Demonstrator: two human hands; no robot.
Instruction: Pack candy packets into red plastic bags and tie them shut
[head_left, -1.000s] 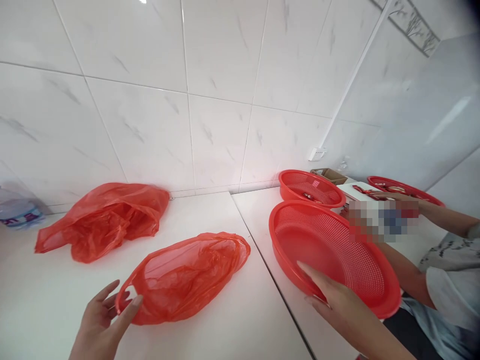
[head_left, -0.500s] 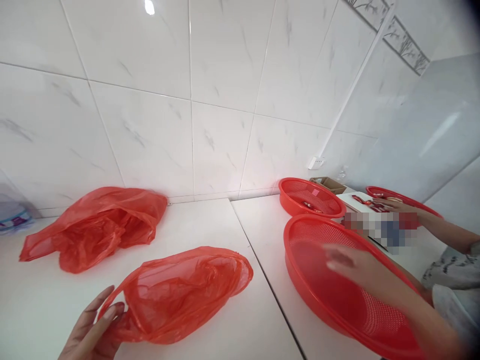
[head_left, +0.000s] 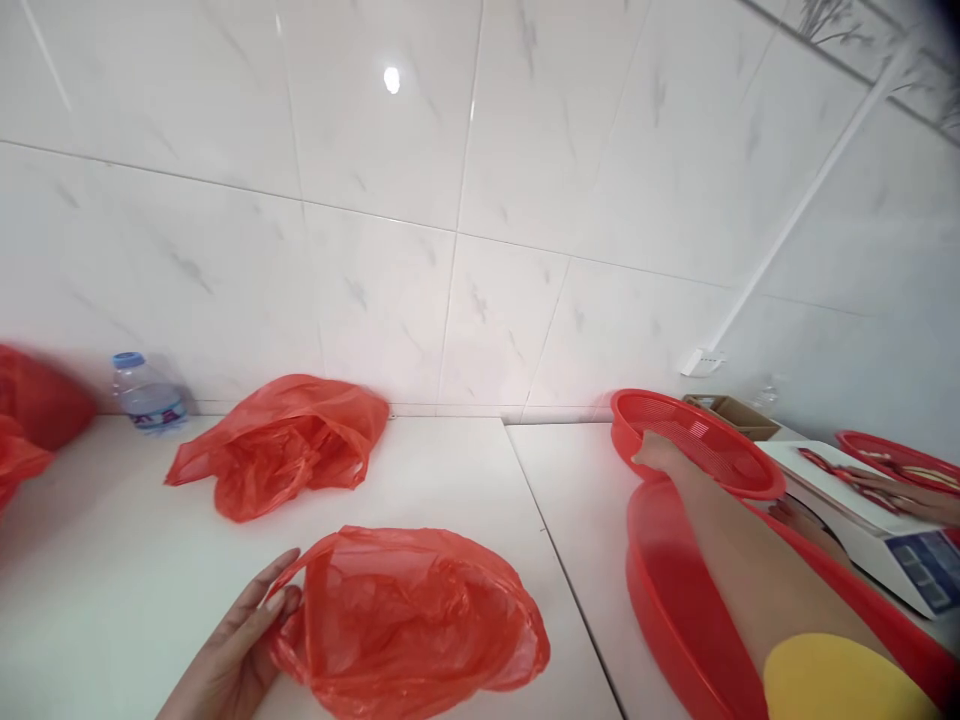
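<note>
Past white counter's [head_left: 105, 570] right edge: round red plastic basket [head_left: 651, 560]; behind, round red perforated plastic basket [head_left: 701, 432], reached by right hand [head_left: 664, 456], grip indiscernible. Inside that edge: thin red plastic bag [head_left: 420, 640], grasped by left hand [head_left: 251, 632]. Probable step: reaching, bag held. Next requirement: right-hand grip.

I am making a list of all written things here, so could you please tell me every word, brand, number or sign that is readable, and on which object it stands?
There is no text that can be read with certainty.
Label on the plastic bottle: coloured markings, too small and blurred to read.
Dark panel of the white scale: markings not legible.
</note>
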